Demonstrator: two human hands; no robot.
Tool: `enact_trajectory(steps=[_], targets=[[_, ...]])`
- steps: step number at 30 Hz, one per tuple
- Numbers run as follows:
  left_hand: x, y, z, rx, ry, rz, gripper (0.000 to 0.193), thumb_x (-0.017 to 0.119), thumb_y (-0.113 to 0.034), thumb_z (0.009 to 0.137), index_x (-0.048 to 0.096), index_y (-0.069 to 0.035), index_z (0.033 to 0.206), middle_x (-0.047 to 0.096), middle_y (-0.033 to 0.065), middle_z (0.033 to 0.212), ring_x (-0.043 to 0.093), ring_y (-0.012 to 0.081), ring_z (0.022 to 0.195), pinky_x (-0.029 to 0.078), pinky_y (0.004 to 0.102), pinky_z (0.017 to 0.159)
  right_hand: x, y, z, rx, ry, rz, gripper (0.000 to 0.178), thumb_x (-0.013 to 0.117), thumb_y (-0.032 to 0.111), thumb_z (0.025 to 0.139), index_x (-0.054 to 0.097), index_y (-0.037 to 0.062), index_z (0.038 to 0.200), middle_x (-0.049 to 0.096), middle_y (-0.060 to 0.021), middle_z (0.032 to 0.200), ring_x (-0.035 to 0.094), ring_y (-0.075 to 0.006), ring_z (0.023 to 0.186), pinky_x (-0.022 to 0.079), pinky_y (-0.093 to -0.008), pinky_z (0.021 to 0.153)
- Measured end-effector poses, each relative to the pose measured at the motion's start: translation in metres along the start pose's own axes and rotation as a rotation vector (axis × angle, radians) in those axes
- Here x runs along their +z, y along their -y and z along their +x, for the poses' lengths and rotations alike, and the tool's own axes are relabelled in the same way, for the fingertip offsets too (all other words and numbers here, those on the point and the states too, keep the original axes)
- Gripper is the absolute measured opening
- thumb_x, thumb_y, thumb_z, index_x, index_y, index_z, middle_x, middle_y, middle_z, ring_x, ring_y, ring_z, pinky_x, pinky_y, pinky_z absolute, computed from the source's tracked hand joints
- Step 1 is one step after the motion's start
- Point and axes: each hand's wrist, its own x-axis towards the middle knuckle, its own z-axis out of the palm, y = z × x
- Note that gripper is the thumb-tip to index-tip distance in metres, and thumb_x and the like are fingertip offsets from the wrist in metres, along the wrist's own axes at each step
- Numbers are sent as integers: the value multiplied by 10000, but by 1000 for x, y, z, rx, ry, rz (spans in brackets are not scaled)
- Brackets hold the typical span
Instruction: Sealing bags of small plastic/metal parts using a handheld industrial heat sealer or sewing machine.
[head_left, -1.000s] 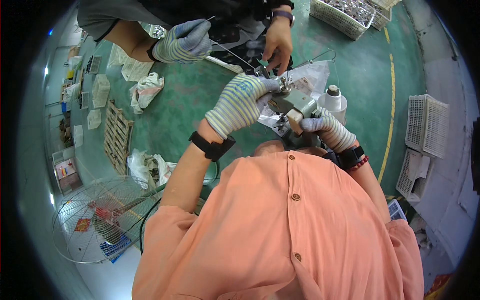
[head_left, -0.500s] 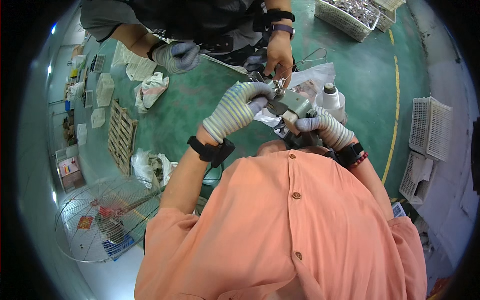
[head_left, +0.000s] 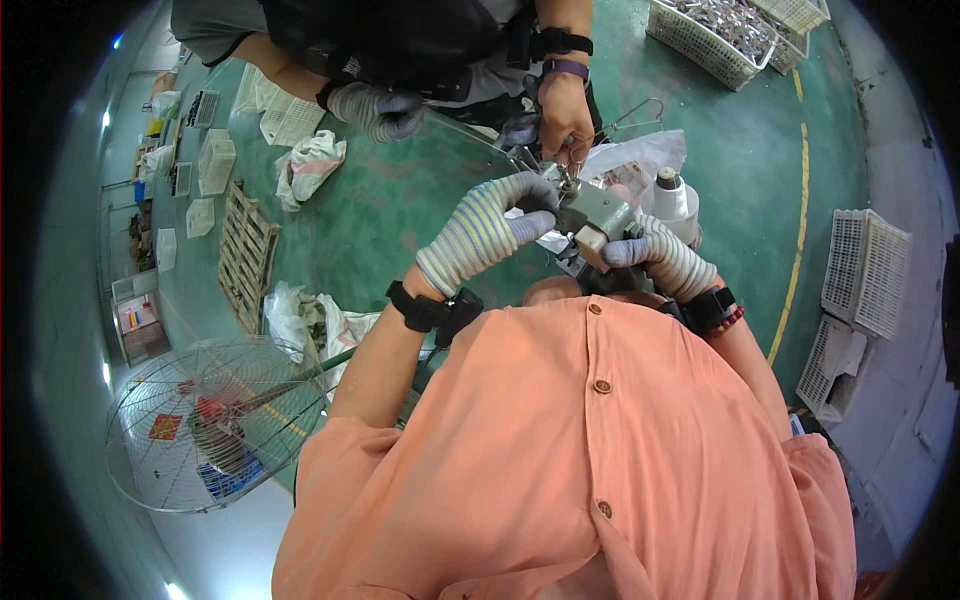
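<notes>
A grey-green sewing machine point(head_left: 597, 209) with a tan block at its near end and metal parts at its far end is in front of my chest. My left hand point(head_left: 485, 228), in a striped knit glove, is at the machine's left side with thumb and fingertips pinched together; what they hold, if anything, is too small to make out. My gloved right hand point(head_left: 668, 257) grips the machine's right side, its thumb by the tan block. A white thread cone point(head_left: 674, 204) stands just beyond my right hand. A bent wire guide point(head_left: 633, 117) rises behind the machine.
Opposite me, a co-worker's bare hand point(head_left: 567, 122) reaches to the machine's far end; their gloved hand point(head_left: 378, 110) is farther left. A crate of metal pieces point(head_left: 712, 45) is at the far right, white crates point(head_left: 866, 272) at right. A wooden pallet point(head_left: 247, 262) and a caged fan point(head_left: 215, 425) are at left.
My left hand's fingers have shifted slightly at the machine's side, the thumb now showing more clearly. The co-worker's gloved hand has moved a little right. The whole view has shifted slightly.
</notes>
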Motion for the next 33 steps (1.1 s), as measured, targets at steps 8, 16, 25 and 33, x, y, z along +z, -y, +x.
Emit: enact_trajectory(steps=[8, 16, 25, 33], targets=[[9, 4, -13, 79, -35, -8, 209, 692, -98, 878, 661, -34, 1075, 642, -2, 948, 603, 110, 926, 492, 294, 893, -1, 2, -4, 28, 15, 7, 406, 816, 292, 817, 714, 46, 1122, 676, 7, 986, 601, -131, 933, 472, -302, 872], [17, 1, -23, 149, -94, 255, 238, 717, -126, 826, 653, -31, 1034, 656, 40, 984, 633, 166, 981, 486, 317, 942, 5, -1, -2, 3, 33, 124, 391, 800, 281, 822, 691, 42, 1112, 663, 3, 978, 590, -134, 924, 465, -293, 858], [12, 11, -20, 86, -91, 197, 255, 747, -143, 848, 655, -19, 1050, 672, 36, 977, 629, 139, 944, 490, 316, 926, 9, 4, -6, -16, -4, 67, 355, 799, 236, 836, 686, 43, 1112, 657, 6, 962, 584, -124, 907, 456, -278, 837], [4, -1, -28, 62, -481, -232, 288, 691, -129, 948, 713, -69, 1229, 649, -21, 849, 566, 23, 761, 469, 189, 697, 10, -6, -4, -30, -106, 84, 339, 823, 279, 833, 711, 61, 1068, 668, 3, 917, 599, -121, 846, 467, -284, 811]])
